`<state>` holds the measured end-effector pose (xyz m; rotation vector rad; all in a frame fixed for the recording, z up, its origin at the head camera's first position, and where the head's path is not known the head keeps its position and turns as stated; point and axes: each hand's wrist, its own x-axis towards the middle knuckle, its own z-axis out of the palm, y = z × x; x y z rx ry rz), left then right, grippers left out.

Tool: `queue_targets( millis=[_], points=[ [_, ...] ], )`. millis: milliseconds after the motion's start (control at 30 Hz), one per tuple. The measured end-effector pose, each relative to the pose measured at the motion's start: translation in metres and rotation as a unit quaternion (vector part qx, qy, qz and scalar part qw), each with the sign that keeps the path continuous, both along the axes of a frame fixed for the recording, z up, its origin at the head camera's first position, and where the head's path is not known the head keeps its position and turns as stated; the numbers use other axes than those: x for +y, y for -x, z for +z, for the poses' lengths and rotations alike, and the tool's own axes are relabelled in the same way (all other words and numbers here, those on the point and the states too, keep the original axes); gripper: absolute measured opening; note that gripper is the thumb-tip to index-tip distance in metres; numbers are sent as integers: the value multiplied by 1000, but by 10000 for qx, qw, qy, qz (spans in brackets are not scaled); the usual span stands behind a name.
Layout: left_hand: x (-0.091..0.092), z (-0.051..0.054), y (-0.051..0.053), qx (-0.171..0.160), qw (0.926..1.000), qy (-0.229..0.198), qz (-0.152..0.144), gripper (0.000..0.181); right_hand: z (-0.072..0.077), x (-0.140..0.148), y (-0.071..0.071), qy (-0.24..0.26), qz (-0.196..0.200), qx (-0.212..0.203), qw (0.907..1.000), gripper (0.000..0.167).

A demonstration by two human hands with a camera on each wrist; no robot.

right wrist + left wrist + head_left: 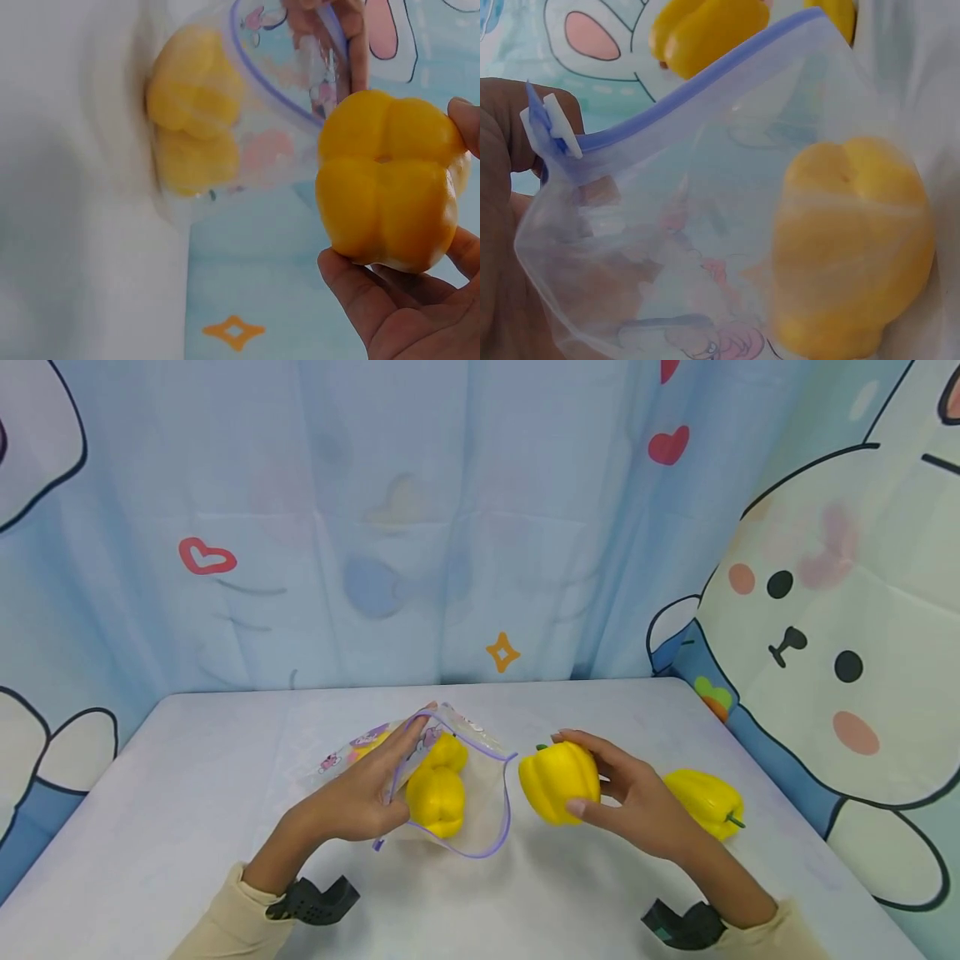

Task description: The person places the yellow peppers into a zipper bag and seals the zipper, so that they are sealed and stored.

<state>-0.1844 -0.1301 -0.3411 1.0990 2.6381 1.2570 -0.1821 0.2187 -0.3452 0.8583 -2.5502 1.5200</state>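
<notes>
My left hand (352, 797) holds a clear zip bag (474, 856) by its purple-edged mouth, which gapes toward the right. A white slider (561, 126) sits on the zip near that hand in the left wrist view. Yellow bell peppers (435, 797) lie inside the bag, partly hidden by my left hand and the printed film. Just right of the mouth, my right hand (645, 806) grips another yellow bell pepper (557, 783), thumb in front and fingers behind; its lobed bottom (382, 184) shows in the right wrist view.
One more yellow bell pepper (703, 802) lies on the white table (135, 860), behind and right of my right hand. A blue printed curtain (420, 527) hangs behind the table. Each wrist wears a black strapped mount (315, 902).
</notes>
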Motion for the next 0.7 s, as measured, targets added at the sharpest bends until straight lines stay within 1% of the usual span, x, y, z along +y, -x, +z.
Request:
queue_targets(
  millis=[133,367,467,700],
  points=[
    [0,0,0,21,10000,-17,-15,91,6,-10,-7,55,303,21,9995,64],
    [1,0,0,98,9999,-31,20,91,15,-28,-14,120,788,-101,9968,65],
    [1,0,0,123,9999,-45,13,91,16,-35,-15,156,952,-139,9952,67],
    [2,0,0,65,9999,-102,-50,92,12,-50,-13,129,1323,-281,9907,69]
  ],
)
